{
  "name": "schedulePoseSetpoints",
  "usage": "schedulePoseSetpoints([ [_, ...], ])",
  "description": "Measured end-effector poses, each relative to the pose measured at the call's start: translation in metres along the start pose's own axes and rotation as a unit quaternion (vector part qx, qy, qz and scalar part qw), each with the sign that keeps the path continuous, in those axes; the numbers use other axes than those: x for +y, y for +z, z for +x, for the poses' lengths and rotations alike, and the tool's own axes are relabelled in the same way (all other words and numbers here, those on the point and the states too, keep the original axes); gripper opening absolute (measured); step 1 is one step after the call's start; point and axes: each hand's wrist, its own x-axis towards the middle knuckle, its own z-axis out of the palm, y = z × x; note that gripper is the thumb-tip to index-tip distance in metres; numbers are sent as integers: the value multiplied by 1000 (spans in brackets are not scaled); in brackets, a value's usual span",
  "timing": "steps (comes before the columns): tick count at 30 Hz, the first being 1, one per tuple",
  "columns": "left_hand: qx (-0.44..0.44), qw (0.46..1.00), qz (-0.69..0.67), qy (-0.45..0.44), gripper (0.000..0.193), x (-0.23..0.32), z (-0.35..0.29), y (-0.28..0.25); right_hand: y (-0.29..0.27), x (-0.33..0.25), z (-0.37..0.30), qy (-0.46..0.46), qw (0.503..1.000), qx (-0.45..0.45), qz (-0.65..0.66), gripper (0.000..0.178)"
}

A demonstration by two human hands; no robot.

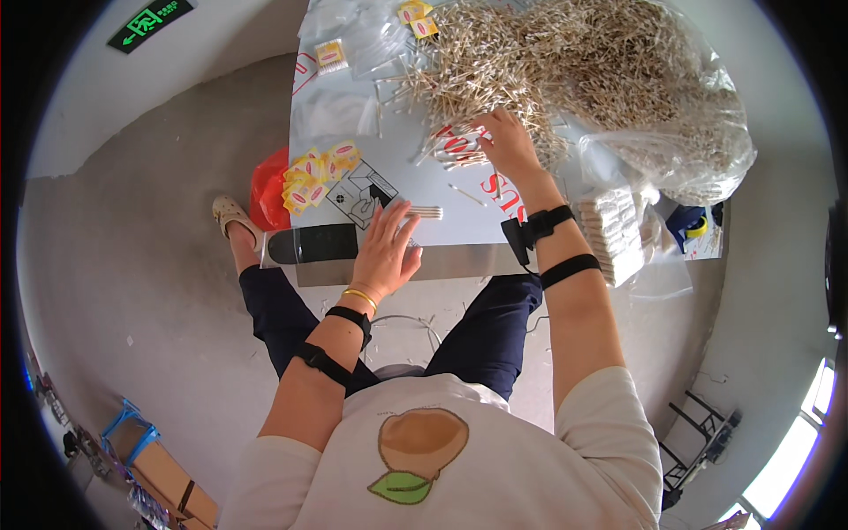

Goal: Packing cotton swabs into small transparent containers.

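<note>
A short row of cotton swabs (427,213) lies on the table near its front edge. My left hand (386,249) rests flat beside it, fingers stretched out and their tips over the row's left end. Farther off, my right hand (511,146) reaches to the near edge of a large heap of loose cotton swabs (530,62). Its thumb and forefinger are apart, close to several scattered swabs; the other fingertips are partly hidden. One single swab (466,194) lies between the two hands. Yellow printed cards (318,175) are spread to the left of my left hand.
A clear plastic bag (715,132) wraps the heap's right side. Stacked bundles of white swabs (611,234) stand at the right. Clear empty sachets (334,115) and a filled packet (331,56) lie at the left. A dark rounded strip (311,245) sits at the front edge, near a red bag (269,190).
</note>
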Motion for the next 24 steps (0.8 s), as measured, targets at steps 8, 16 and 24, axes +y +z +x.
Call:
schedulePoseSetpoints([
  [8, 5, 1000, -4, 3, 58, 1, 0, -1, 14, 1, 6, -38, 998, -1, -44, 8],
  [16, 1, 1000, 6, 4, 57, 0, 0, 1, 6, -4, 21, -119, 986, -7, -113, 6],
  [24, 2, 1000, 8, 6, 56, 1, 2, 0, 5, 0, 39, -166, 971, -48, -167, 7],
])
